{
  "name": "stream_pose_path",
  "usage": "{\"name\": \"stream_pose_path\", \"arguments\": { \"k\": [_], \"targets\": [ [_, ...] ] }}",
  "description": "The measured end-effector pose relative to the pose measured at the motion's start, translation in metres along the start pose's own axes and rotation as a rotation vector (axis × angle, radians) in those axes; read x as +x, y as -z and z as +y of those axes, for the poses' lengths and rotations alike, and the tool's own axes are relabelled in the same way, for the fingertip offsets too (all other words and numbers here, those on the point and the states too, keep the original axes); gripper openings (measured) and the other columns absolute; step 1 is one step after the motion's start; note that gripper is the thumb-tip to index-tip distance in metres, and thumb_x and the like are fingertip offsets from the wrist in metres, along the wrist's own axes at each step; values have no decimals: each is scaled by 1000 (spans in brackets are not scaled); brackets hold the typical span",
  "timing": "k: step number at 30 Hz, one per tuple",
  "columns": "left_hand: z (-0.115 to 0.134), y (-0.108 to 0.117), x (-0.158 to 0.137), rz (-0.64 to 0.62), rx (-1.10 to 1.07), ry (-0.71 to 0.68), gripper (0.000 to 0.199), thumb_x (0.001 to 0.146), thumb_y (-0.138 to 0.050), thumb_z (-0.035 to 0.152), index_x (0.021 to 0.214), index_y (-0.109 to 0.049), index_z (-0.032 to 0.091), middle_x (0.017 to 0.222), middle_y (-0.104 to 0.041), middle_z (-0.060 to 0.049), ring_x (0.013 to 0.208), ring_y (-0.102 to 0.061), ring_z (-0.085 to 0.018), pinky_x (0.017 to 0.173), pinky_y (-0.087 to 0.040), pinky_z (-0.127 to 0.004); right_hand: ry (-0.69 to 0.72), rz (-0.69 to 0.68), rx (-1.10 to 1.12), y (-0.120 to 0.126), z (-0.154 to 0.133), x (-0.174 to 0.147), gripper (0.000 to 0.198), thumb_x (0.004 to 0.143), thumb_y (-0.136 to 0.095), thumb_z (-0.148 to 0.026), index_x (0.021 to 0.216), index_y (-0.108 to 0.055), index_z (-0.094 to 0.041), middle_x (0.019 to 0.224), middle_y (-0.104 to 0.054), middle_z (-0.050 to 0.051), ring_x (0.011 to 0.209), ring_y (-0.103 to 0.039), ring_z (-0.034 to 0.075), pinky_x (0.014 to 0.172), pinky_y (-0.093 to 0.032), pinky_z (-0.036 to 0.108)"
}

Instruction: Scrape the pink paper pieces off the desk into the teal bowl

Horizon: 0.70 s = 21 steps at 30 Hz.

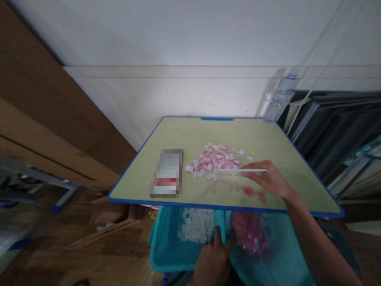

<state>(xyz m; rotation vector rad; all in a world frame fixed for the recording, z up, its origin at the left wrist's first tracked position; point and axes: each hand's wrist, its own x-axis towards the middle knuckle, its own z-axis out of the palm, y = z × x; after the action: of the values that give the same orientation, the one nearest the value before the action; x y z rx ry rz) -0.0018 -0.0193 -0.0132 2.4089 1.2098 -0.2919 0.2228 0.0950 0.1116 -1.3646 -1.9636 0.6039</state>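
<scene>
My right hand (pixel 260 174) reaches over the board from the right, its fingers closed on a thin, straight white strip (pixel 253 170). The strip lies level along the near side of a loose heap of small pink and white paper-like pieces (pixel 216 159); its exact kind is unclear. Below the board's front edge, my left hand (pixel 212 258) grips the side of a teal bin (pixel 178 258), with the index finger stretched along the rim. Small white pieces (pixel 198 226) lie inside that bin. Right of it, a clear bag of pink-red pieces (pixel 250 232) rests on a teal container (pixel 285 246).
A blue-edged, pale green board (pixel 143 174) stands against the white wall. On its left lies a phone-shaped object (pixel 166 174), blurred out. A clear bottle (pixel 281 95) stands at the back right corner. Dark flat panels (pixel 336 127) lean at right; a wooden panel (pixel 59 111) rises at left.
</scene>
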Motion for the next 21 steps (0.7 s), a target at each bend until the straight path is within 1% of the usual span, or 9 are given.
{"name": "stream_pose_path", "arguments": {
  "k": [2,4,6,9,11,14,17,19,21],
  "targets": [
    [0,-1,-1,11,-7,-7,57,79,-46,14,130,-35,34,132,-31,-18,83,-61,-25,70,-49,-39,33,-67,42,-4,-5,2,24,80,-54,-31,89,-72,-18,88,-72,6,76,-68,21,67,-52,28],
    [0,-2,-1,25,-8,-9,56,79,-45,14,130,-36,34,131,-32,-18,83,-61,-25,70,-49,-39,51,-103,71,-6,-8,4,23,80,-54,-30,91,-72,-20,91,-72,6,79,-67,20,69,-52,28],
    [-1,-2,0,20,-5,-9,55,79,-45,14,129,-37,33,131,-33,-18,84,-60,-25,71,-48,-40,60,-132,92,-4,-10,6,23,80,-54,-29,91,-72,-21,91,-72,6,80,-67,20,70,-52,28],
    [-1,-1,1,4,-8,-7,54,79,-44,14,130,-36,32,132,-31,-18,85,-60,-25,71,-48,-39,79,-210,103,2,-10,7,23,80,-53,-26,91,-72,-20,87,-73,6,77,-68,18,68,-52,26],
    [-1,-1,1,-7,-10,-5,55,79,-44,14,131,-36,31,133,-30,-18,86,-60,-25,72,-48,-40,82,-212,99,4,-10,9,22,80,-54,-26,91,-72,-20,87,-73,6,77,-67,18,68,-52,26],
    [-1,0,2,-22,-11,-9,57,78,-45,13,131,-35,31,134,-30,-19,88,-59,-26,73,-48,-41,74,-181,100,0,-11,14,22,79,-55,-28,90,-72,-19,89,-72,6,79,-67,19,70,-52,28],
    [0,2,1,-37,-12,-12,56,79,-44,14,131,-35,30,135,-29,-20,89,-59,-28,73,-48,-42,67,-241,103,-3,-9,16,23,79,-55,-29,89,-72,-18,84,-73,5,73,-66,18,66,-52,27],
    [0,5,2,-64,-18,-10,55,79,-45,14,132,-34,30,135,-28,-20,89,-59,-27,73,-48,-42,52,-279,96,2,-7,12,22,78,-57,-31,87,-73,-19,78,-73,3,68,-66,18,63,-52,26],
    [1,7,2,-91,-25,-3,56,79,-44,14,132,-34,30,136,-27,-19,89,-59,-26,74,-48,-41,31,-285,90,12,-3,5,22,76,-59,-34,84,-73,-19,75,-73,3,66,-66,19,61,-52,26]
  ]
}}
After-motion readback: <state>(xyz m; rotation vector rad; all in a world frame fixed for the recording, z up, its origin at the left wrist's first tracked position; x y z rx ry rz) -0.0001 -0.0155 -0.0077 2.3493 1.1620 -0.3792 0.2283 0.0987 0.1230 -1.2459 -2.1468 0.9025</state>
